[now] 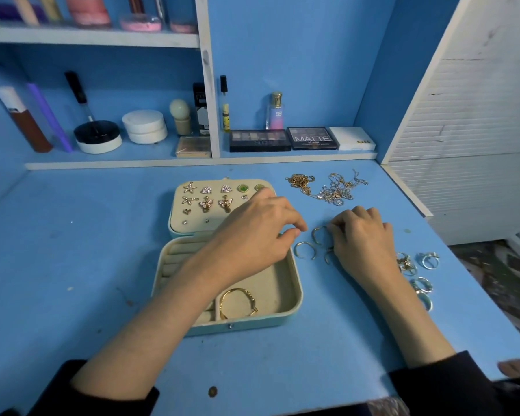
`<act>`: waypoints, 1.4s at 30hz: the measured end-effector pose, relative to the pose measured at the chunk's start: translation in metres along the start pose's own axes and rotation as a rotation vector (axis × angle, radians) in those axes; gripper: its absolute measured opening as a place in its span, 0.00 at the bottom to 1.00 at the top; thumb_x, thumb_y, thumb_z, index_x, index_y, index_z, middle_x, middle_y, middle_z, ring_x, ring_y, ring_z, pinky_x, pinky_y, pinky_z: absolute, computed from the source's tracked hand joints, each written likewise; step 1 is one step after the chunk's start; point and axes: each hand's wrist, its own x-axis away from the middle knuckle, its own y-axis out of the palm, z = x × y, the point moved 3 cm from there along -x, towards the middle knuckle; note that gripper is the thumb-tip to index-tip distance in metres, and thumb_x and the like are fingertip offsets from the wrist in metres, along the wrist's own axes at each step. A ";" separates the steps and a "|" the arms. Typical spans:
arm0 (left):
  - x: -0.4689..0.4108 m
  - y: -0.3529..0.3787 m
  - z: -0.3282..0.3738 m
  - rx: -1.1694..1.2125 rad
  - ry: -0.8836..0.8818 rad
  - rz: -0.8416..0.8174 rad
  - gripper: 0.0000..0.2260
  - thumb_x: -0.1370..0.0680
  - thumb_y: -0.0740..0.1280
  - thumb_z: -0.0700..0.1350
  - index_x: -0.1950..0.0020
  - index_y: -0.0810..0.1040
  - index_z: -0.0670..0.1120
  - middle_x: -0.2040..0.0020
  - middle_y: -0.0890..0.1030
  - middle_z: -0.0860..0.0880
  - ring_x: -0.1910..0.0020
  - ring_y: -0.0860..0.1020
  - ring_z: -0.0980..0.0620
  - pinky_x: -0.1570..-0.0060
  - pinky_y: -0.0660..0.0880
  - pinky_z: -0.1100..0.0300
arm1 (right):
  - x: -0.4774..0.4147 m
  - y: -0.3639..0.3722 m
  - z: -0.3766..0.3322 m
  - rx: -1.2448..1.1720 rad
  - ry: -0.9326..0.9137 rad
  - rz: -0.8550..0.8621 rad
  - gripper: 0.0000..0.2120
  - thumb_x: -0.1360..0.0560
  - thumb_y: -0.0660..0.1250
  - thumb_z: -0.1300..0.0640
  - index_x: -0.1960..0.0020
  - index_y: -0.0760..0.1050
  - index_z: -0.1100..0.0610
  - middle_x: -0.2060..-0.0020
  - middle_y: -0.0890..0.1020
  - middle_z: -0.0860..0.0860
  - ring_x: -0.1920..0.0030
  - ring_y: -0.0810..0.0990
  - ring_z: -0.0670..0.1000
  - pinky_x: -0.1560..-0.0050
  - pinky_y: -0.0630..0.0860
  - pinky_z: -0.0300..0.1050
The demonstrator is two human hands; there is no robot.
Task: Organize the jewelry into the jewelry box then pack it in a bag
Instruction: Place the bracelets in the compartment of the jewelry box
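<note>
The jewelry box (291, 298) lies open on the blue desk (72, 265) in front of me. Its lid (174, 223) is folded back flat, with rows of earrings (206, 202) pinned to the lining. A gold bangle (237, 303) sits in the near compartment of the base.

My left hand (252, 235) reaches across the box, its fingertips past the right rim. Its grip is loosely curled, thumb and forefinger nearly meeting, and I cannot tell whether anything small is between them. My right hand (360, 235) rests on the desk just right of the box, knuckles up. Its grip is curled down tight on one end of a gold cuff (317, 234) lying on the desk.

A second cuff (305, 250) lies between the box and the right hand. A tangle of chains (327, 187) sits farther back, and a cluster of rings (421, 274) lies beside my right wrist.
</note>
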 end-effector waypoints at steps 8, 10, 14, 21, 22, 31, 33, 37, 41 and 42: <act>-0.009 0.007 0.002 0.020 -0.018 0.019 0.10 0.20 0.62 0.46 0.43 0.81 0.51 0.48 0.79 0.54 0.45 0.68 0.55 0.43 0.67 0.57 | -0.002 -0.014 0.010 -0.653 0.107 0.217 0.04 0.21 0.60 0.61 0.52 0.73 0.60 0.63 0.77 0.50 0.64 0.73 0.50 0.63 0.64 0.41; -0.017 0.014 0.006 0.033 -0.026 -0.010 0.10 0.20 0.62 0.46 0.42 0.81 0.51 0.49 0.79 0.54 0.49 0.67 0.57 0.44 0.69 0.54 | 0.000 -0.022 0.015 -0.787 0.182 0.309 0.03 0.22 0.62 0.61 0.53 0.74 0.58 0.67 0.76 0.47 0.69 0.73 0.42 0.66 0.67 0.36; -0.040 0.033 0.023 0.059 -0.001 -0.093 0.10 0.21 0.64 0.46 0.43 0.81 0.50 0.47 0.81 0.51 0.48 0.73 0.54 0.45 0.71 0.56 | -0.001 -0.027 0.030 -1.020 0.327 0.438 0.04 0.24 0.65 0.60 0.55 0.76 0.52 0.68 0.77 0.49 0.68 0.73 0.46 0.61 0.71 0.41; -0.077 0.073 0.047 0.050 -0.021 -0.119 0.12 0.23 0.67 0.44 0.41 0.78 0.44 0.44 0.80 0.43 0.40 0.73 0.44 0.44 0.73 0.52 | -0.003 -0.029 0.040 -1.204 0.420 0.478 0.10 0.25 0.65 0.64 0.59 0.75 0.51 0.70 0.76 0.51 0.71 0.73 0.44 0.63 0.70 0.38; -0.079 0.078 0.047 0.032 -0.034 -0.132 0.12 0.23 0.67 0.44 0.41 0.77 0.43 0.44 0.79 0.42 0.40 0.71 0.43 0.44 0.72 0.52 | -0.003 -0.029 0.040 -1.202 0.416 0.478 0.09 0.25 0.65 0.64 0.59 0.75 0.51 0.69 0.76 0.51 0.70 0.73 0.44 0.62 0.70 0.38; -0.078 0.090 0.050 -0.074 -0.005 -0.142 0.09 0.20 0.61 0.42 0.44 0.75 0.39 0.44 0.76 0.40 0.39 0.68 0.42 0.50 0.67 0.54 | -0.003 -0.028 0.041 -1.181 0.366 0.524 0.09 0.26 0.65 0.61 0.59 0.76 0.48 0.70 0.77 0.49 0.68 0.75 0.47 0.59 0.71 0.45; -0.074 0.088 0.050 -0.121 0.031 -0.131 0.08 0.19 0.60 0.40 0.43 0.73 0.38 0.42 0.75 0.40 0.39 0.67 0.42 0.51 0.64 0.57 | -0.003 -0.028 0.040 -1.176 0.353 0.536 0.08 0.27 0.65 0.60 0.59 0.76 0.47 0.70 0.77 0.48 0.68 0.75 0.47 0.59 0.72 0.47; -0.063 0.064 0.041 0.008 -0.004 -0.065 0.05 0.20 0.58 0.35 0.49 0.74 0.39 0.54 0.75 0.44 0.46 0.72 0.44 0.58 0.59 0.64 | 0.000 -0.030 0.038 -1.199 0.350 0.568 0.08 0.26 0.65 0.60 0.59 0.76 0.47 0.69 0.77 0.49 0.68 0.75 0.45 0.59 0.72 0.45; -0.032 0.017 0.013 0.046 -0.010 0.027 0.05 0.18 0.60 0.41 0.50 0.74 0.42 0.55 0.74 0.51 0.51 0.67 0.52 0.53 0.62 0.64 | 0.002 -0.029 0.029 -1.206 0.297 0.507 0.09 0.24 0.65 0.62 0.58 0.76 0.48 0.68 0.77 0.49 0.67 0.75 0.45 0.59 0.71 0.43; -0.021 0.007 0.006 0.020 0.013 0.042 0.05 0.19 0.60 0.42 0.50 0.73 0.43 0.55 0.73 0.52 0.51 0.66 0.53 0.51 0.62 0.64 | 0.002 -0.028 0.025 -1.203 0.270 0.475 0.09 0.24 0.65 0.62 0.58 0.76 0.48 0.68 0.77 0.49 0.67 0.75 0.46 0.60 0.71 0.43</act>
